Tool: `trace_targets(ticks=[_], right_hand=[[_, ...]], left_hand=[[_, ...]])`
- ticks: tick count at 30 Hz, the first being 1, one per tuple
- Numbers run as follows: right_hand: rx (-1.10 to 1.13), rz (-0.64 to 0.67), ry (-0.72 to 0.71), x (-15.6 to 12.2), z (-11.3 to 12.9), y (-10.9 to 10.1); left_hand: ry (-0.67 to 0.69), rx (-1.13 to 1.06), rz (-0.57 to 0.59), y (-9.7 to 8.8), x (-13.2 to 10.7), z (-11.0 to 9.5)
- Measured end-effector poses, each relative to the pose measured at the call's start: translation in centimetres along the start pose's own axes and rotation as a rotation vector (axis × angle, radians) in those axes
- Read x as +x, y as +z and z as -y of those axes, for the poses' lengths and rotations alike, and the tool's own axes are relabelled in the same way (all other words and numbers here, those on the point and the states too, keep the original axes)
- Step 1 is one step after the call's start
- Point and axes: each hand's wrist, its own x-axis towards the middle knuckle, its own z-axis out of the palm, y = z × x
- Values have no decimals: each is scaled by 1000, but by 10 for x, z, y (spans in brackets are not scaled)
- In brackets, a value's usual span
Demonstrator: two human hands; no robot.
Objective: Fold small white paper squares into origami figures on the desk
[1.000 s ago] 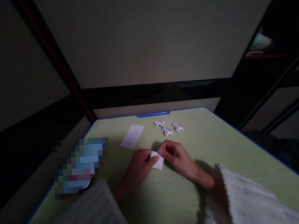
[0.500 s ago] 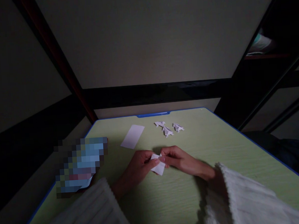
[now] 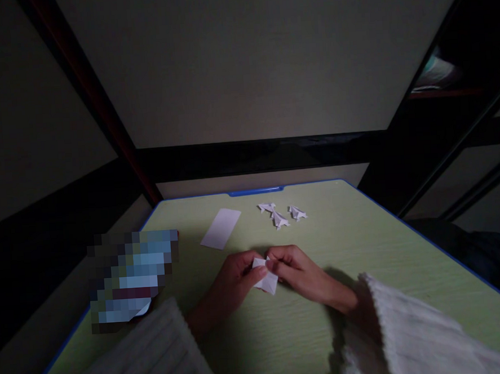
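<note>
A small folded piece of white paper (image 3: 267,280) sits at the middle of the pale green table (image 3: 363,242), pinched from both sides. My left hand (image 3: 234,281) grips its left edge with thumb and fingertips. From the right, my right hand (image 3: 295,271) pinches its upper edge, fingers curled. Both wrists wear white ribbed sleeves. The paper's lower corner points down toward me, just above the tabletop.
A flat white paper sheet (image 3: 221,228) lies behind my left hand. Three finished folded paper figures (image 3: 281,214) sit near the table's far edge. A blurred blue object (image 3: 130,273) lies at the left edge. Dark frame bars stand behind and to both sides.
Both hands have come slightly nearer to me with the paper. The paper has gone from a flat flap to a more folded, pointed shape between the fingers.
</note>
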Motion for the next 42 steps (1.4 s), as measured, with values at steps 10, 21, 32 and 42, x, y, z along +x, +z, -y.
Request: trace_targets(ticks=[10, 21, 32, 42], right_hand=[[306, -147, -43, 9, -5, 1], [243, -269, -146, 7, -9, 0], [169, -240, -107, 8, -12, -1], [282, -241, -42, 9, -12, -2]], left_hand=[[-5, -111, -143, 0, 7, 2], [-110, -148, -205, 2, 6, -3], [-87, -76, -177, 1, 6, 3], [-115, -102, -119, 2, 5, 0]])
